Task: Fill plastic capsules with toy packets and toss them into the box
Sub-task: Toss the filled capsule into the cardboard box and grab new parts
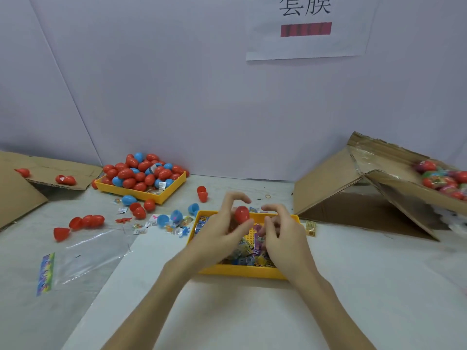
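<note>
The person works over a yellow tray (237,271) of toy packets (249,251), set close in front so both hands can reach it without stretching. The left hand (222,228) holds a red capsule (241,214) above the tray's far edge, thumb underneath and fingers arched over the top, a grip that steadies it while leaving its side free. The right hand (283,231) sits just beside it with fingers curled inward; it probably pinches a packet or presses on the capsule, but the fingertips hide that, so what it holds cannot be told. The capsule looks whole, which suggests it is being shut or is about to be opened.

Further left, a second tray (174,184) is heaped with red and blue capsules, and loose halves lie scattered between the two trays. The box (394,183) stands to the right, tilted with its mouth toward the person, so finished capsules can be tossed in; wrapped ones already lie inside.
</note>
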`<action>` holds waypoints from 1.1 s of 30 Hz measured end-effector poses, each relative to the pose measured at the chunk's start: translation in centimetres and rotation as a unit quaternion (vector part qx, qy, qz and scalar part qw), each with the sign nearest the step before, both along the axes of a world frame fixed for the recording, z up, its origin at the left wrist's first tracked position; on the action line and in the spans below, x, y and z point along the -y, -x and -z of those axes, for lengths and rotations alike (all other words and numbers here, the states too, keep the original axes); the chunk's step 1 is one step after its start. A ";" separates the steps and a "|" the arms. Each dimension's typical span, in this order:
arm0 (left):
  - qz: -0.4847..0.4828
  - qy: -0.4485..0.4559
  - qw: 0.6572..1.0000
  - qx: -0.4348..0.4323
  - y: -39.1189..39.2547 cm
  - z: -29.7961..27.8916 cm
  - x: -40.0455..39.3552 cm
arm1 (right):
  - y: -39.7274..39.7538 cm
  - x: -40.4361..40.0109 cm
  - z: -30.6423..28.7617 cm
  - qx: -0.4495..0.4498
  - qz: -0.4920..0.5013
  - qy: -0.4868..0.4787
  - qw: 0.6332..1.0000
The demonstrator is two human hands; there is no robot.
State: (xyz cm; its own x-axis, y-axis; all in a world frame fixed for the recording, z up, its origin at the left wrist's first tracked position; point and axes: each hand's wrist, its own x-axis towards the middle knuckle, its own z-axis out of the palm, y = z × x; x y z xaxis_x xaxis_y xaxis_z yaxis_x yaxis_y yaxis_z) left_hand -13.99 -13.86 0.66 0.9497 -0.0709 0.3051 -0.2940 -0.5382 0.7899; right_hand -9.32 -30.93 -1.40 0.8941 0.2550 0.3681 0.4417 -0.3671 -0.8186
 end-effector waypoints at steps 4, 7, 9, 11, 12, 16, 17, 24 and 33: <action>-0.027 -0.035 0.999 0.029 0.6 1.6 1.8 | 0.3 0.5 -0.6 0.037 -0.047 -0.047 0.997; -0.047 -0.053 0.995 0.072 0.8 2.1 1.1 | 0.6 0.6 -0.6 0.061 -0.090 -0.032 0.994; -0.062 -0.071 0.989 0.110 1.0 2.2 0.6 | 0.8 0.3 -0.5 0.061 -0.106 -0.029 0.992; -0.077 -0.082 0.985 0.134 1.1 2.1 0.4 | 0.9 0.2 -0.3 0.067 -0.121 -0.025 0.990; -0.078 -0.080 0.985 0.135 1.2 1.9 0.3 | 0.9 0.2 -0.3 0.076 -0.122 -0.019 0.989; -0.080 -0.017 0.989 0.123 1.4 1.2 0.1 | 1.2 -0.1 -0.2 0.109 -0.115 0.013 0.987; -0.085 -0.005 0.990 0.114 1.5 1.0 0.1 | 1.4 -0.2 -0.2 0.113 -0.118 0.020 0.986; -0.110 -0.020 0.987 0.117 1.9 0.8 0.7 | 1.9 -1.2 0.0 0.133 -0.054 0.004 0.990; -0.158 0.103 0.977 0.101 1.9 -0.1 -1.0 | 1.4 -1.5 0.7 0.011 -0.026 0.165 0.986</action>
State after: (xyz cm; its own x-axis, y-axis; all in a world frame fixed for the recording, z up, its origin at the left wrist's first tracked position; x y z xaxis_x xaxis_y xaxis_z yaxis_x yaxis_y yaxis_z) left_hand -15.91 -12.89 0.80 0.8332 0.2990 0.4652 -0.2993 -0.4637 0.8339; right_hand -10.76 -29.41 -2.07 0.8696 0.4090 0.2766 0.4830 -0.5882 -0.6487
